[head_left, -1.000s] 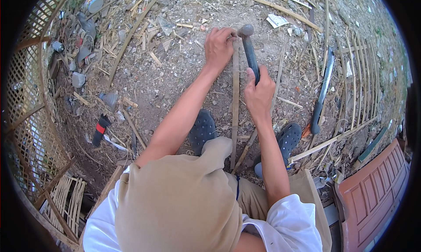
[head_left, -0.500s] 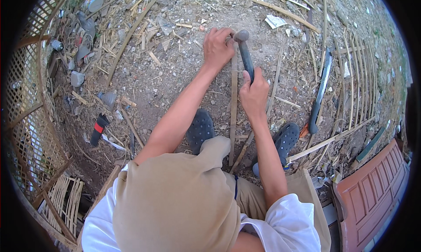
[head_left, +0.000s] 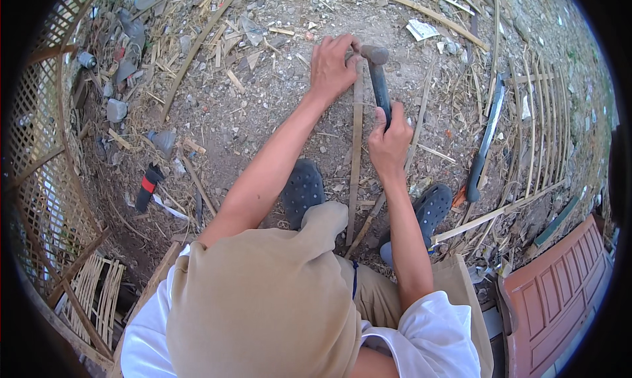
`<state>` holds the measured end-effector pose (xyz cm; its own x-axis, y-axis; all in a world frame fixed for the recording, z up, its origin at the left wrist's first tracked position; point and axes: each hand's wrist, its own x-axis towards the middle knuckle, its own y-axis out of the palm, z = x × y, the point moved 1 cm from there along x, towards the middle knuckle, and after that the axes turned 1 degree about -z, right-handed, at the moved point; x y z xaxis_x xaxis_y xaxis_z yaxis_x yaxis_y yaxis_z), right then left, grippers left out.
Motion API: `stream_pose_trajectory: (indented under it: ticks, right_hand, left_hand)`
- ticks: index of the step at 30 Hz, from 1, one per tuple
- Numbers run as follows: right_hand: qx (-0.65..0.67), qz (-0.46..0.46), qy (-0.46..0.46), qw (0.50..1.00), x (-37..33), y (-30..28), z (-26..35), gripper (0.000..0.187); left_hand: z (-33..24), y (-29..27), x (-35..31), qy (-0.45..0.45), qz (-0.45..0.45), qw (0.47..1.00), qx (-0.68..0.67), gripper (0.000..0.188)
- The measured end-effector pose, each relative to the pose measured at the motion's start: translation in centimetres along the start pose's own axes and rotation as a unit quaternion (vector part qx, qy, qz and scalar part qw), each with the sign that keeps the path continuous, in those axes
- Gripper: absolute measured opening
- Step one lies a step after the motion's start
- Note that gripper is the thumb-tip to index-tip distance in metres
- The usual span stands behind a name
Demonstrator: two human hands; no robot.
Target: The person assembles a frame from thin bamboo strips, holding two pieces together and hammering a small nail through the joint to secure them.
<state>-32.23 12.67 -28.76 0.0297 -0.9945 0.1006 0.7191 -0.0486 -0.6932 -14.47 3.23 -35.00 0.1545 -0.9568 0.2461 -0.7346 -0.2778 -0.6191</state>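
Note:
My right hand (head_left: 390,144) is wrapped around the dark handle of a hammer (head_left: 380,88), whose rounded metal head is at the far end. Just left of that head, my left hand (head_left: 332,67) has its thumb and fingertips pinched together. What sits in the pinch is too small to make out. Below those fingertips, a long flat wooden strip (head_left: 357,131) runs back toward me between my feet. The hammer head is close beside the left fingertips; whether they touch, I cannot tell.
On the right lie a long-bladed knife (head_left: 490,118) with a dark handle and a slatted wooden frame (head_left: 541,128). A brown panelled board (head_left: 559,279) stands at lower right. Lattice (head_left: 43,154) rises at left, near a black-and-red sheath-like object (head_left: 149,187). Wood scraps and stones litter the ground.
Both hands, the hammer and the strip sit slightly farther right in the picture, along with much of the ground. The hammer head has turned a little and stays close to the left fingertips.

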Motion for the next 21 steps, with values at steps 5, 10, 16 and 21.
stream_pose_trajectory:
  ticks: [5,10,16,21]
  right_hand:
    - [0.028,-0.008,0.021,0.999,0.2,-0.2,-0.1,0.019]
    - [0.019,0.001,0.023,1.0,1.1,-1.0,0.7,0.018]
    - [0.027,0.019,0.017,0.999,1.3,-1.1,0.3,0.017]
    - [0.022,0.003,-0.016,1.0,0.4,0.0,-0.7,0.016]
  left_hand:
    - [0.0,-0.4,-0.3,0.004,0.01,1.0,-0.016,0.031]
    - [0.2,-0.7,-1.2,-0.019,0.029,0.999,-0.006,0.036]
    - [0.2,-0.7,-1.4,0.012,-0.001,1.0,-0.009,0.043]
    - [0.0,-0.7,-1.6,0.004,-0.002,1.0,0.005,0.046]
